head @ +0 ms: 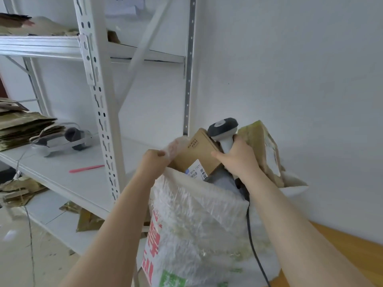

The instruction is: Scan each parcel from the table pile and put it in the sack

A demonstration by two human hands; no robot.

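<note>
**Cardboard parcel at sack mouth, both hands busy**

Brown cardboard parcel (195, 154) sits tilted in the mouth of the white woven sack (186, 220), label w/ barcode facing the camera at its lower corner. Right hand (236, 160) wraps fingers around the handle of a grey-white barcode scanner (223, 131) and its thumb presses on the parcel's right edge, so scanner + box are held together. Scanner head points up-left, black cable (251, 241) runs down along the sack's right side. Left hand (155, 160) is closed tight, pinching the sack's rim at the left and pulling it up/open. Sack has red print and a green patch on the front. Grey poly bag (221, 180) lies inside under the parcel. Second, tape-wrapped carton (263, 148) sticks out behind the right hand, next to the wall. White metal shelving unit (97, 96) at left holds flattened cardboard stacks (22, 127), a white-grey headset (62, 139) and a pink knife-like tool (87, 168). Wooden table edge (342, 251) shows lower right.
</note>
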